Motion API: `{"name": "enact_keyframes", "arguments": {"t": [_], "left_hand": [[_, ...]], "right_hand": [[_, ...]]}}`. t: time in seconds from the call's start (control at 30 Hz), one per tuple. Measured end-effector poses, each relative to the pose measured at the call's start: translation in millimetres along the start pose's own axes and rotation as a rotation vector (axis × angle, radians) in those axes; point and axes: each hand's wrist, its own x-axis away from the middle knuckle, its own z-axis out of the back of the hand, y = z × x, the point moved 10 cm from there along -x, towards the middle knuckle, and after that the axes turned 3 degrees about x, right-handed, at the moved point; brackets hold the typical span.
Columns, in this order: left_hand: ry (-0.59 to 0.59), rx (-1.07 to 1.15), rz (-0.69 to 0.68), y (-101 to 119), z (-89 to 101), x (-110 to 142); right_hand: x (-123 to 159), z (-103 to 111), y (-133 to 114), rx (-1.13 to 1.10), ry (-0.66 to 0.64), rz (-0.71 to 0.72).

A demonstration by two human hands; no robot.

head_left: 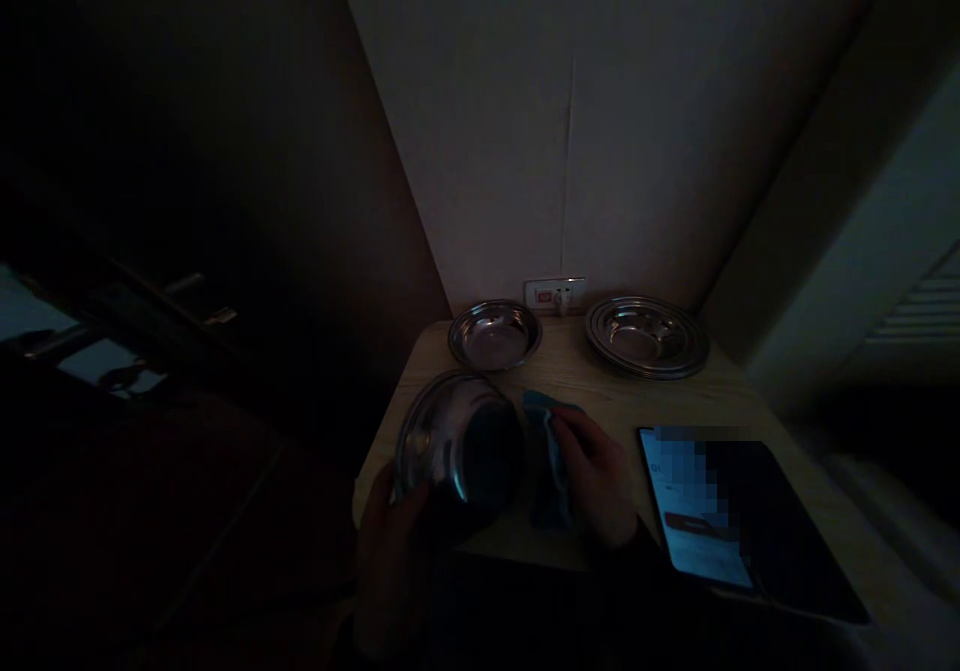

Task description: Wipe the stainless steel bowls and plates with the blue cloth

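In the dim head view, my left hand grips the near left rim of a shiny metal bowl. The bowl is tilted over the near part of the small wooden table. Just right of the bowl, my right hand is closed on a blue cloth, which hangs down from the fingers. A small gap shows between cloth and bowl. Shadow hides much of the bowl's near side.
A shallow metal dish stands at the table's back left. Stacked metal plates sit back right. A wall socket with a plug is between them. A lit phone with a dark cover lies at the right.
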Motion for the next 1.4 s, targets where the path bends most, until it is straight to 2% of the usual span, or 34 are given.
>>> {"name": "enact_keyframes", "arguments": {"t": [0.13,0.23,0.47,0.57,0.67,0.87,1.0,1.13,1.3,1.4], "left_hand": [[0.061,-0.042,0.036,2,-1.3,-2],[0.045,-0.060,0.010,3,-8.0,-6],[-0.019,-0.071,0.008,-14,-11.8,-8],[-0.051,-0.105,-0.003,-13,-14.8,-8],[-0.052,-0.141,-0.025,-8,-17.3,-9],[-0.025,-0.201,-0.062,-2,-15.9,-11],[0.001,-0.173,-0.085,-5,-11.6,-12],[0.024,-0.234,-0.116,-5,-7.1,-14],[-0.030,-0.201,-0.101,-6,-17.2,-13],[0.004,-0.215,-0.091,-6,-18.1,-12]], "right_hand": [[7,-3,-14,0.100,-0.003,0.174],[18,-9,-29,0.184,-0.019,0.330],[60,-51,-60,0.353,-0.213,0.589],[50,-64,-67,0.350,-0.246,0.594],[34,-67,-70,0.336,-0.198,0.566],[38,-83,-78,0.339,-0.301,0.665],[26,-77,-75,0.344,-0.251,0.612],[28,-81,-77,0.326,-0.352,0.656],[17,-64,-79,0.345,-0.206,0.609],[31,-79,-84,0.325,-0.363,0.680]]}}
